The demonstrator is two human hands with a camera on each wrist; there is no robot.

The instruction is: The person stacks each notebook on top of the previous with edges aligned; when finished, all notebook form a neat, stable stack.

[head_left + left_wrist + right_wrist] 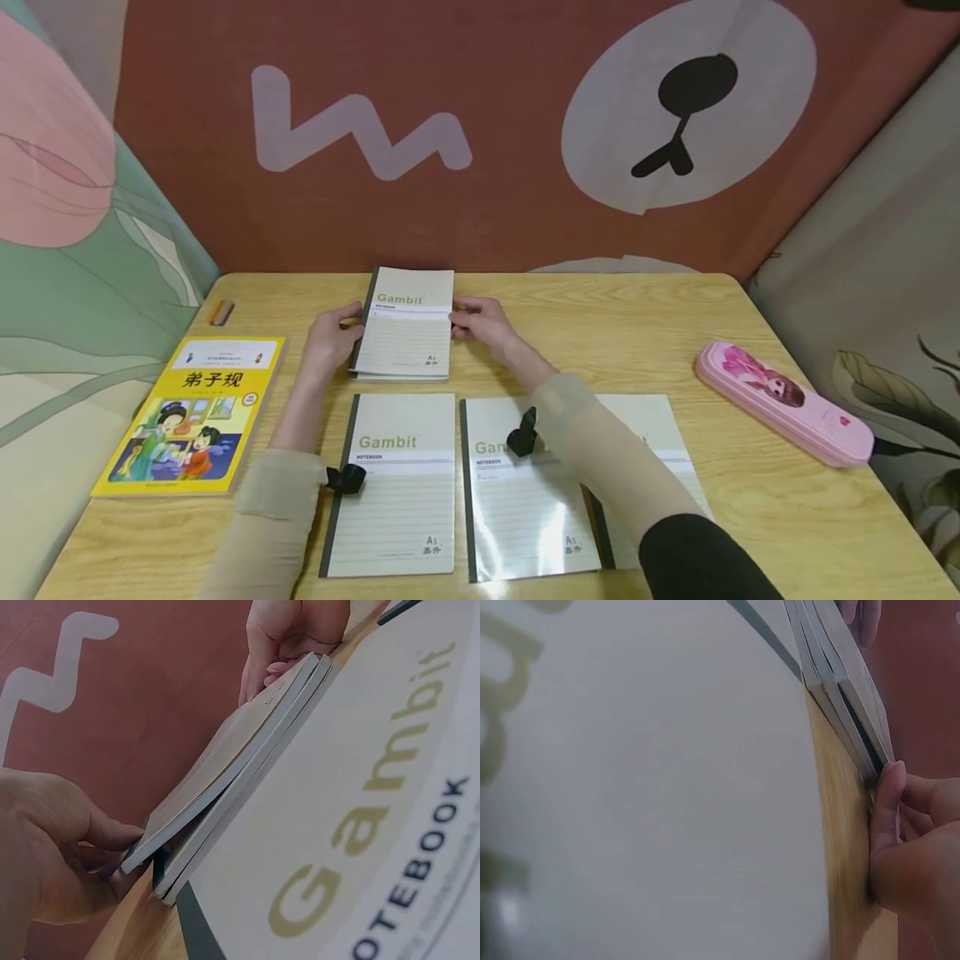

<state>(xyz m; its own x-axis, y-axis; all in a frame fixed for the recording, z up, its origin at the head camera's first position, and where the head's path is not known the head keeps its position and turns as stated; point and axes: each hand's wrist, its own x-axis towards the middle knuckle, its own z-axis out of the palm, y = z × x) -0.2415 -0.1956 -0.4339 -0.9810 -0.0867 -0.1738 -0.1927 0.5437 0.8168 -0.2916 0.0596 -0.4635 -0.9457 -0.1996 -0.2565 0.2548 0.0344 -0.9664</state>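
At the table's far side, both hands hold a cream Gambit notebook point(408, 333) with a dark spine. My left hand point(335, 333) pinches its spine edge, and my right hand point(483, 322) grips the opposite edge. In the left wrist view this top notebook point(225, 754) is raised at the edge by the left hand point(56, 847), with a dark gap over the notebooks point(247, 784) beneath it. The right wrist view shows the right hand point(919, 840) with its thumb against the edge of the notebook stack point(847, 697).
Nearer me lie a left notebook point(397, 500), a shiny middle notebook point(525, 517) and a right notebook point(641, 425) partly under my right forearm. A yellow picture book point(198, 417) and a small eraser point(222, 313) are at left, a pink pencil case point(783, 404) at right. A wall hanging point(510, 225) rises behind the table.
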